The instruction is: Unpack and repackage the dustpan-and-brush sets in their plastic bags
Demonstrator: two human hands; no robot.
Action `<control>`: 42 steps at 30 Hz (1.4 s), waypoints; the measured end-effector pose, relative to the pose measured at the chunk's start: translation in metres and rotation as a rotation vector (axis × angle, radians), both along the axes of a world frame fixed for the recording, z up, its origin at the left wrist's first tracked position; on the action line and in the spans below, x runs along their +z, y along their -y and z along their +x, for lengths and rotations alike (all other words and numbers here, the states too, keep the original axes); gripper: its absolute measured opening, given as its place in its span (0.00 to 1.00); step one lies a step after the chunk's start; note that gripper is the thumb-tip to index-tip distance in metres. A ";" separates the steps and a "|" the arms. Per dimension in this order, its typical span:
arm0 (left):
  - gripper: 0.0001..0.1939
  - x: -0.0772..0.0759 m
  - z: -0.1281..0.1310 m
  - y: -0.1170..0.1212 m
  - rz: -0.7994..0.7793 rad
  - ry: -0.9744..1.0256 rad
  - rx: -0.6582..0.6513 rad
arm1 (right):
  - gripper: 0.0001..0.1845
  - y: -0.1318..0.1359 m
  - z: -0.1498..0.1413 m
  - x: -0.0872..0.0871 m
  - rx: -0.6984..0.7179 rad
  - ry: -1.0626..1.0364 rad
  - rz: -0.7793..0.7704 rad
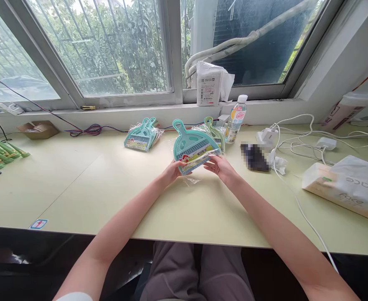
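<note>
Between my two hands is a teal dustpan and brush set [191,142] in clear plastic wrap, held tilted above the table with its handle pointing away from me. My left hand [173,171] grips its lower left corner, the thumb on the front. At the lower right edge, my right hand [219,165] pinches it, with the other fingers underneath. Loose clear wrap hangs below. Behind it, partly hidden, is a green dustpan set [216,131]. More wrapped teal dustpan sets [143,136] lie in a stack to the left.
A water bottle [235,119] and a tissue pack [209,85] stand near the window. To the right are a blurred dark object [256,157], white cables, a charger [267,136] and a large tissue pack [346,188]. Leftward lie a small cardboard box [38,130] and green bundles [3,152].
</note>
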State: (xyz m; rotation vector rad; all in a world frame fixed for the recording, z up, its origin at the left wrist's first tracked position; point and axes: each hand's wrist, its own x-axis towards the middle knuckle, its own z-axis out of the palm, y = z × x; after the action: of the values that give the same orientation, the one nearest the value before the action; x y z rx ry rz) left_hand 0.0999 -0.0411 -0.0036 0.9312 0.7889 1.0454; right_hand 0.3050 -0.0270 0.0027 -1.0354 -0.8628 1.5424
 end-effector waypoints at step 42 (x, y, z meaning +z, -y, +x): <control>0.23 0.001 -0.027 -0.005 -0.020 -0.084 -0.321 | 0.10 -0.004 0.006 -0.011 -0.465 0.858 1.065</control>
State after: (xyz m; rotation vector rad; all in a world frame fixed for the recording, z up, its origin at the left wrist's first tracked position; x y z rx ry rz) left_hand 0.0732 -0.0358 -0.0022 1.0507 0.6891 0.7213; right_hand 0.3111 -0.0227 -0.0080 -0.9289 -1.6157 0.0633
